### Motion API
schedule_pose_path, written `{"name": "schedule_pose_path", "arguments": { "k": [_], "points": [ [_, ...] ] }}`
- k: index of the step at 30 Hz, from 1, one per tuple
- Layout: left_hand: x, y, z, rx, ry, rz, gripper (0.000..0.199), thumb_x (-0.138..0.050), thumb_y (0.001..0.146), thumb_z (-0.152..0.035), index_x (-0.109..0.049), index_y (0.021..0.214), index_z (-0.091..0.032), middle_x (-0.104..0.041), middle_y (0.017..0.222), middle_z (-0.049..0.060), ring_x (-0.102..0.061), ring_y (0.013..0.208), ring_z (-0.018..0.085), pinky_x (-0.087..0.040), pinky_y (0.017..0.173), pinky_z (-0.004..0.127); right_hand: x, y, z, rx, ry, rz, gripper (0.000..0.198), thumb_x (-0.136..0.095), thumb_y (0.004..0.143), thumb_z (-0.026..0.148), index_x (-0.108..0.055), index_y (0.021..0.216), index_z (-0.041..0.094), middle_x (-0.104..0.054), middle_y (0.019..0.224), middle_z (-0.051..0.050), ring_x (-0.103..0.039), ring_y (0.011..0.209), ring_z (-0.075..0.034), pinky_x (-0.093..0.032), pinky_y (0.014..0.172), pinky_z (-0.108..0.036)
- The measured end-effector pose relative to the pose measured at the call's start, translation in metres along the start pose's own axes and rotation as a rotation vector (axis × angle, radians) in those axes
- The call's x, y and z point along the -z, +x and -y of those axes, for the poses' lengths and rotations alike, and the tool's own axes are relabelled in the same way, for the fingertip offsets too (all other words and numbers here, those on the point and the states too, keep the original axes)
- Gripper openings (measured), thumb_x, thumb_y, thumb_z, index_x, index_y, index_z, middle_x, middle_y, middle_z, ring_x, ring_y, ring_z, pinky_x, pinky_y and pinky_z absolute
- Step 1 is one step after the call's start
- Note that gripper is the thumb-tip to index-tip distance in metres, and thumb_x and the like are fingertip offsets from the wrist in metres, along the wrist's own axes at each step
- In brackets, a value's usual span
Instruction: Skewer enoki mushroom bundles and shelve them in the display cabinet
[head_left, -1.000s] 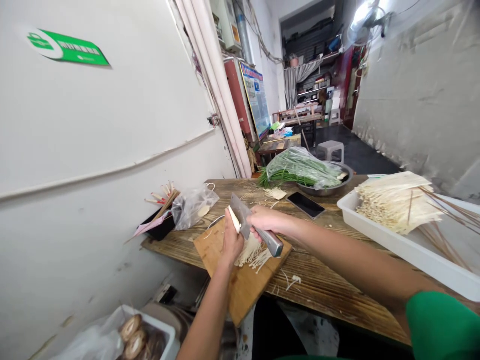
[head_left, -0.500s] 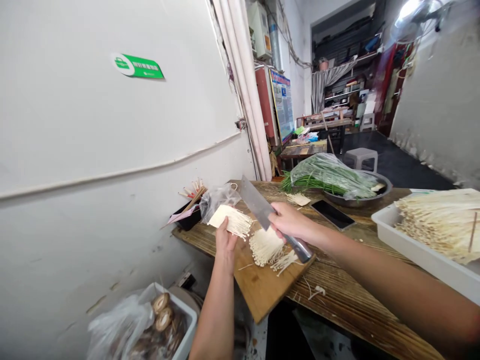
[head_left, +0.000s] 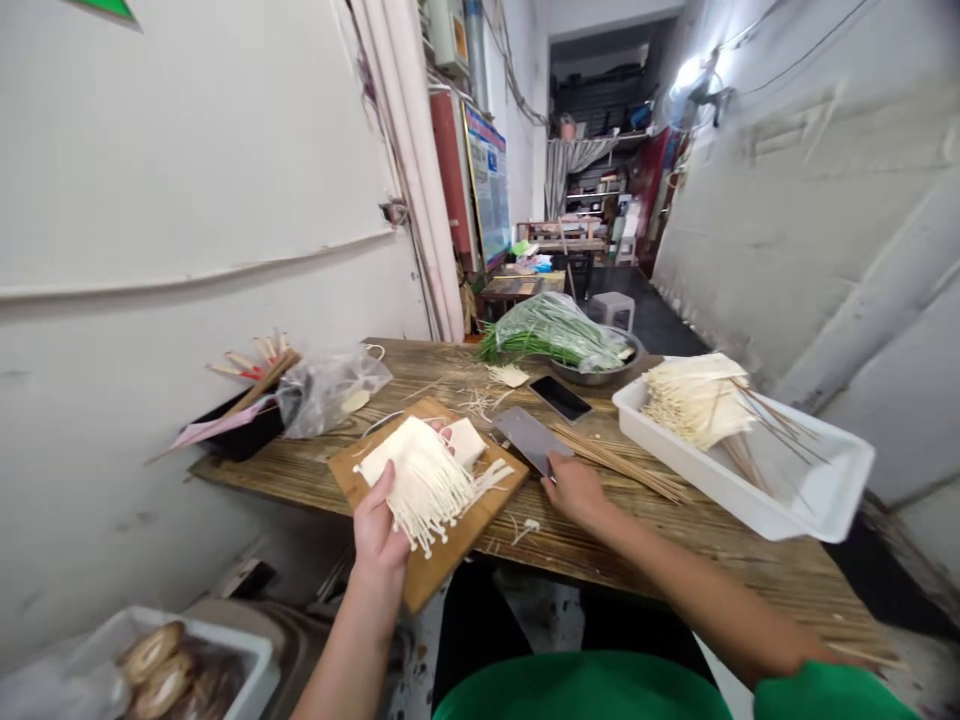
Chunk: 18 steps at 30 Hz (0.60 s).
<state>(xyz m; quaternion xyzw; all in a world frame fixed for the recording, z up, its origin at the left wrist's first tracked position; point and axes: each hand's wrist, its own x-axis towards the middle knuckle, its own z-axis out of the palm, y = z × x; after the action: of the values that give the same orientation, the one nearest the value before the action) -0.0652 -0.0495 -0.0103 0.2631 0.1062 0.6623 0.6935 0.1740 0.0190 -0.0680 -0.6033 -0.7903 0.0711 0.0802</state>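
Note:
My left hand (head_left: 386, 515) is closed on a flat bunch of enoki mushrooms (head_left: 420, 470), its thin stems hanging toward me over the wooden cutting board (head_left: 427, 580). Behind that bunch, another pale block of enoki (head_left: 466, 440) lies on the board, partly covered by my fingers. To the right of the board, my right hand (head_left: 576, 487) is closed at the handle end of a cleaver (head_left: 529, 436). The blade rests low at the table, close to a bundle of bamboo skewers (head_left: 619, 462); the handle is hidden by my hand.
On the wooden table (head_left: 720, 545) are a phone (head_left: 561, 398), a white tray (head_left: 814, 505) of skewered enoki, and a metal bowl (head_left: 634, 350) with bagged green chives (head_left: 555, 335). A black box (head_left: 232, 430) and plastic bag (head_left: 330, 390) sit left. Shiitake mushrooms (head_left: 154, 665) are below.
The view has turned right. My right hand has moved the cleaver from above the board down to the table at its right. My left hand still holds enoki, now lower over the board.

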Motion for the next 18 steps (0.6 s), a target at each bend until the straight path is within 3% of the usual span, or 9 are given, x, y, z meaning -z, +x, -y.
{"name": "schedule_pose_path", "arguments": {
  "k": [5,11,18],
  "points": [
    [-0.012,-0.025,0.044,0.166,-0.086,0.102,0.051,-0.018,0.092,-0.026,-0.021,0.142,-0.017,-0.037,0.14,0.011,-0.028,0.13,0.026,-0.01,0.11,0.047,-0.008,0.01,-0.003,-0.063,-0.016,-0.002,0.033,-0.049,0.084,0.03,-0.051,0.111,0.011,-0.064,0.098,-0.016,-0.063,0.087,-0.025,-0.044,0.07,-0.031],
    [-0.018,-0.047,0.075,0.284,-0.192,0.183,0.052,-0.009,0.092,-0.022,-0.026,0.141,-0.018,-0.035,0.141,0.009,-0.024,0.131,0.023,-0.009,0.11,0.042,-0.012,0.025,0.003,-0.093,-0.019,-0.028,0.034,-0.051,0.083,0.029,-0.051,0.112,0.01,-0.064,0.098,-0.017,-0.063,0.084,-0.024,-0.046,0.067,-0.031],
    [-0.019,-0.057,0.095,0.313,-0.173,0.119,0.051,-0.01,0.091,-0.022,-0.025,0.139,-0.026,-0.038,0.139,0.004,-0.025,0.131,0.022,-0.007,0.11,0.043,-0.007,0.023,0.004,-0.04,0.001,-0.087,0.026,-0.048,0.085,0.026,-0.057,0.105,0.01,-0.063,0.1,-0.014,-0.057,0.092,-0.022,-0.043,0.074,-0.029]
  ]
}}
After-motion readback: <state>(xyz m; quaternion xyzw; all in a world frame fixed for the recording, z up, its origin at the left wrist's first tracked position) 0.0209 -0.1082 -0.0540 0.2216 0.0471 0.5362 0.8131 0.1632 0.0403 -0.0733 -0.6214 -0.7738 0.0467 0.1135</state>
